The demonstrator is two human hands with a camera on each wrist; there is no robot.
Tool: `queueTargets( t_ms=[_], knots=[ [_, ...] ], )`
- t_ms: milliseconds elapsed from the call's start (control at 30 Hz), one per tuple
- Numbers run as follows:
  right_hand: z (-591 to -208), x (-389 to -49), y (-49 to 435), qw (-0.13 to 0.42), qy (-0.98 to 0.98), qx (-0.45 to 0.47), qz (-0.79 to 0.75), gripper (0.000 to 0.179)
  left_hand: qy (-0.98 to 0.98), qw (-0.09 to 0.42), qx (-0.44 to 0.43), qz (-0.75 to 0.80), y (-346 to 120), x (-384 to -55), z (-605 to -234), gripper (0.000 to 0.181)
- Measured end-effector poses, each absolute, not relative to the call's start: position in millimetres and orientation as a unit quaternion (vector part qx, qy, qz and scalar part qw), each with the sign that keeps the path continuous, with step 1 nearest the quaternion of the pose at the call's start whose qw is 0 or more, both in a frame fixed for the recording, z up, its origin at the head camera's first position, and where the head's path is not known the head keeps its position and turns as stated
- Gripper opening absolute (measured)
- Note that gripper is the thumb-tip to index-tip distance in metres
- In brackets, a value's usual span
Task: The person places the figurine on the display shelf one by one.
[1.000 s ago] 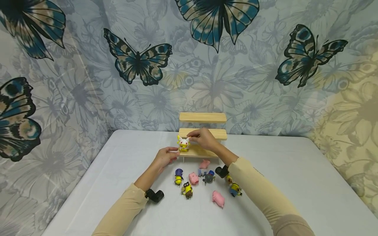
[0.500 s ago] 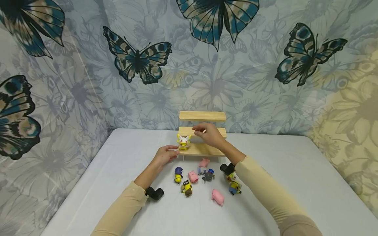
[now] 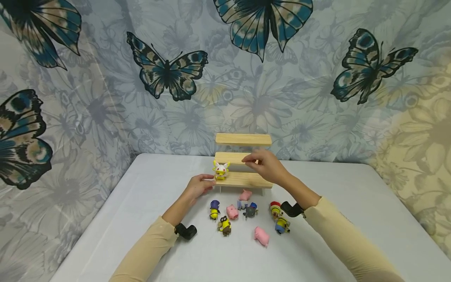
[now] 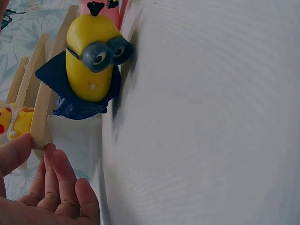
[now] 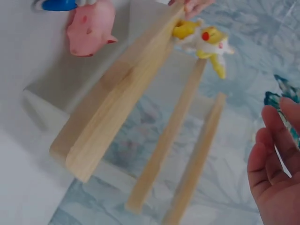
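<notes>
A three-tier wooden display shelf point(image 3: 246, 179) stands at the back of the table. On the left end of its lowest board stands a yellow toy figure in a white eared costume point(image 3: 221, 171). My left hand point(image 3: 199, 188) grips that board's left end; in the left wrist view the thumb point(image 4: 18, 152) lies on top, with fingers below. My right hand point(image 3: 267, 166) is in the air by the middle and lower boards, to the right of the figure. Its fingers point(image 5: 274, 126) are loosely bent and hold nothing in the right wrist view.
Before the shelf lie pink pig toys point(image 3: 261, 236), a purple-hatted minion point(image 3: 214, 210), a brown-clad minion point(image 3: 224, 226), a grey toy with a blue cap point(image 3: 251, 210), a red-capped toy point(image 3: 276, 208) and a blue-clad minion point(image 3: 282, 225). A butterfly-patterned cloth point(image 3: 169, 129) hangs behind.
My right hand has let go of the yellow figure and moved right, away from it. The figure stays on the lowest board, and my left hand keeps its grip on the board's end.
</notes>
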State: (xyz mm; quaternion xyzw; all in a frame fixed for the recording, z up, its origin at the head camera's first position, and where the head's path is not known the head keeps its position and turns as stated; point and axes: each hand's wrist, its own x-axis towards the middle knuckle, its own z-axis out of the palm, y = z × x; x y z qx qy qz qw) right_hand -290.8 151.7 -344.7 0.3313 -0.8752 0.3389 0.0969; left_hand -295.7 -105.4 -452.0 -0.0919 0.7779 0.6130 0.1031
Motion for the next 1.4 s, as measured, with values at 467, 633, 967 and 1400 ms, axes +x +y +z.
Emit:
queueTargets(
  t_ms=[467, 633, 967, 1400],
  knots=[
    [-359, -249, 199, 0.034, -0.888, 0.34, 0.306, 0.012, 0.774, 0.105, -0.095, 0.618, -104, -295, -452, 0.037],
    [-371, -240, 219, -0.019, -0.891, 0.345, 0.293, 0.013, 0.776, 0.104, -0.097, 0.615, -105, -296, -454, 0.037],
    [-397, -226, 249, -0.098, -0.896, 0.309, 0.304, 0.016, 0.78, 0.107, -0.098, 0.609, -105, -297, -454, 0.037],
    [-423, -219, 274, -0.201, -0.886, 0.265, 0.323, 0.031, 0.779, 0.11, -0.1, 0.609, -105, -298, -454, 0.038]
  ],
)
